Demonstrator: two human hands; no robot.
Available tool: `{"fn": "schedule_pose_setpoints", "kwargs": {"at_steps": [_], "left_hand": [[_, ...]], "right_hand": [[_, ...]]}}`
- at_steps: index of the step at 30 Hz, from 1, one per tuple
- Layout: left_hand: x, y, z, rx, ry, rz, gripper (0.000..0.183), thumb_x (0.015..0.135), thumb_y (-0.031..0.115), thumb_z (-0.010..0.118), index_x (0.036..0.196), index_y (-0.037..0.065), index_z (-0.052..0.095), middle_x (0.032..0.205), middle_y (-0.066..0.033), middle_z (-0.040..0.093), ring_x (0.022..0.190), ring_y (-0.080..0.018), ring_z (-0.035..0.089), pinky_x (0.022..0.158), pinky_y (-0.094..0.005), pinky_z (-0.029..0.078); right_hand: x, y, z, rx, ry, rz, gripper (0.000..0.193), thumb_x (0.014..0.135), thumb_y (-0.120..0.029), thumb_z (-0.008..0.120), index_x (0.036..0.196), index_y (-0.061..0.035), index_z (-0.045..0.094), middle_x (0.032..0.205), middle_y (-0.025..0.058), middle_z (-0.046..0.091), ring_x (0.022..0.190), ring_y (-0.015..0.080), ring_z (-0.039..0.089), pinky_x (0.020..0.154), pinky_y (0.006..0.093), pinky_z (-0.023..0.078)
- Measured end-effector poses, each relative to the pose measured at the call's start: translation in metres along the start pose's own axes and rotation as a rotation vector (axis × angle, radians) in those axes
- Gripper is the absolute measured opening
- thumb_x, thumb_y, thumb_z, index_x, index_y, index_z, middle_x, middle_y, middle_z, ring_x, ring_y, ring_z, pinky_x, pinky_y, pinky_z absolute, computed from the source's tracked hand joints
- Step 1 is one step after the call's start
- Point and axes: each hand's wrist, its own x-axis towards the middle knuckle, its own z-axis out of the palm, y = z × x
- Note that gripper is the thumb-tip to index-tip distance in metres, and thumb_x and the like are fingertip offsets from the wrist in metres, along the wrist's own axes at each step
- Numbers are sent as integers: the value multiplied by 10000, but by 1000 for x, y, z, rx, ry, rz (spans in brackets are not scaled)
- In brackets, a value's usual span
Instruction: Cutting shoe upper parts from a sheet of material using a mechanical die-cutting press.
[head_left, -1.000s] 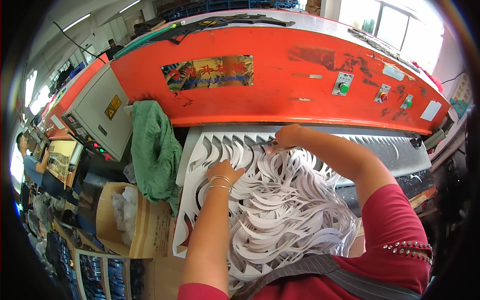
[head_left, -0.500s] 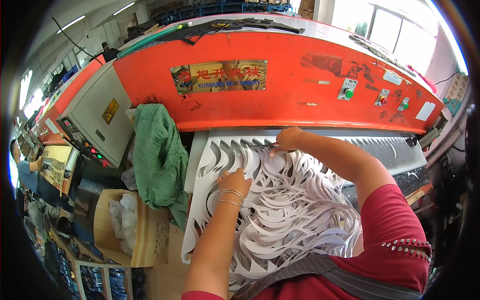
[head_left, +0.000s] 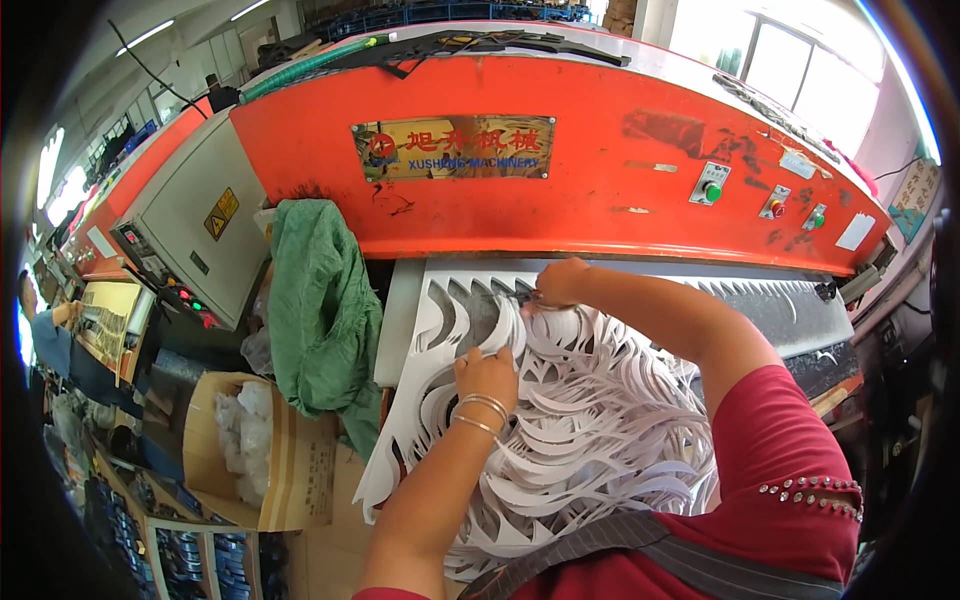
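Note:
White sheet material (head_left: 376,476) with crescent-shaped cut-outs lies on the machine bed, under a tangled heap of curved white strips (head_left: 570,460). My left hand (head_left: 488,382), with bangles at its wrist, is closed at the lower end of a stack of curved white pieces (head_left: 506,328), its fingertips partly hidden. At the far side of the sheet, my right hand (head_left: 562,284) is closed around a dark, thin-edged piece (head_left: 516,294). Fingers hide most of that piece, so its kind cannot be told. Grey crescent gaps show left of it.
A red machine beam (head_left: 600,215) with push buttons (head_left: 712,192) spans the far side. Green cloth (head_left: 325,310) hangs left of the bed, beside a grey control cabinet (head_left: 190,220). A cardboard box (head_left: 300,470) with plastic bags stands lower left. Another person (head_left: 65,345) works at far left.
My left hand has moved right and slightly down, up against the stacked curved pieces. My right hand has shifted a little left with the dark piece. The view has turned slightly.

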Motion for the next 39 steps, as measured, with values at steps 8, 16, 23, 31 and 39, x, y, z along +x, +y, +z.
{"fn": "schedule_pose_setpoints", "kwargs": {"at_steps": [8, 16, 23, 31, 39], "left_hand": [[-16, -61, -40, -432, 122, 183, 591, 781, 471, 649, 1111, -15, 580, 1085, -205, 597, 1056, -355, 541, 963, -407, 399], [17, -142, -12, -229, 521, -359, 558, 830, 445, 590, 1008, -83, 615, 1001, -264, 617, 921, -388, 603, 845, -454, 453], [34, -135, -3, -503, 178, -408, 604, 870, 470, 474, 956, -114, 603, 972, -341, 590, 960, -470, 564, 853, -465, 440], [27, -132, 1, -652, 276, -372, 468, 852, 379, 552, 947, -78, 579, 961, -314, 597, 932, -463, 561, 812, -453, 439], [17, -139, 24, -1056, 559, -401, 237, 843, 192, 624, 860, -42, 589, 792, -108, 616, 711, -180, 549, 681, -326, 445]], "right_hand": [[-20, 22, -15, 48, 128, -51, 812, 756, -772, 439, 1006, -36, 675, 973, 189, 660, 960, 349, 627, 835, 449, 485], [-3, -35, -35, 40, -8, -17, 891, 748, -805, 392, 1087, -21, 645, 1083, 198, 630, 1045, 361, 588, 884, 459, 451], [13, -57, -21, 88, 3, 33, 835, 762, -800, 371, 1039, -74, 676, 1072, 141, 647, 1037, 304, 609, 853, 408, 479], [22, -64, -10, 176, 95, 78, 857, 760, -805, 355, 1046, -61, 671, 1074, 145, 648, 1063, 300, 595, 873, 414, 472], [21, -67, -23, 181, 69, 75, 842, 765, -781, 403, 1067, -38, 660, 1074, 188, 638, 1044, 328, 600, 872, 430, 472]]}}
